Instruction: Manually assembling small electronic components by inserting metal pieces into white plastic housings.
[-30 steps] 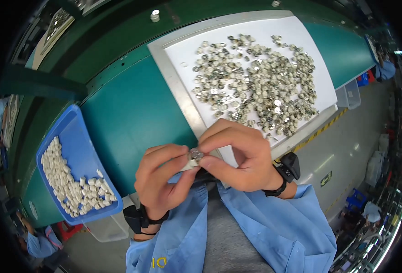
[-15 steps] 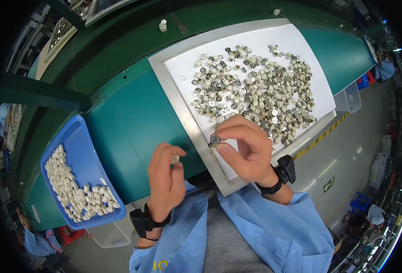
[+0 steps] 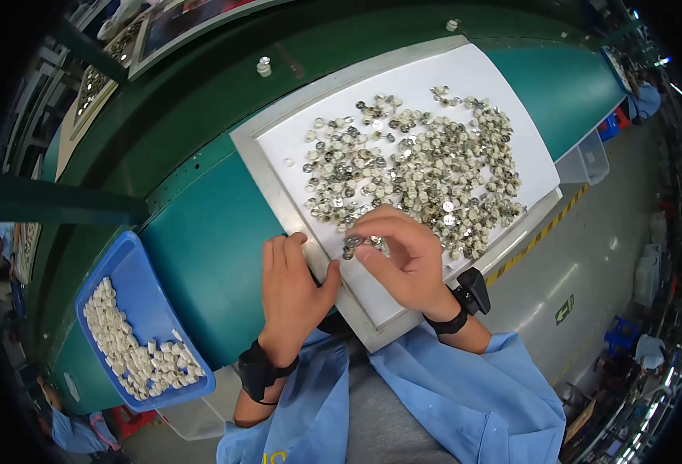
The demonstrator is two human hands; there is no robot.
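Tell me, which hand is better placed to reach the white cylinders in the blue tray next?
The left hand, I'd judge: it is nearer the white cylinders in the blue tray, though its grip is hidden. The right hand is farther, seemingly pinching a metallic disc.

The table [image 3: 202, 224] extends left to right. The tray [image 3: 464, 66] rests on it, with the pile of buttons [image 3: 433, 158] inside. To the tray's left stands the basin [image 3: 144, 294], with caps [image 3: 144, 363] along its left and near sides. The left hand [image 3: 290, 290] is at the tray's left edge; the right hand [image 3: 403, 251] is above the tray's near left part (one button [image 3: 352, 243] between its fingertips). A ledge [image 3: 202, 100] lies behind the table.
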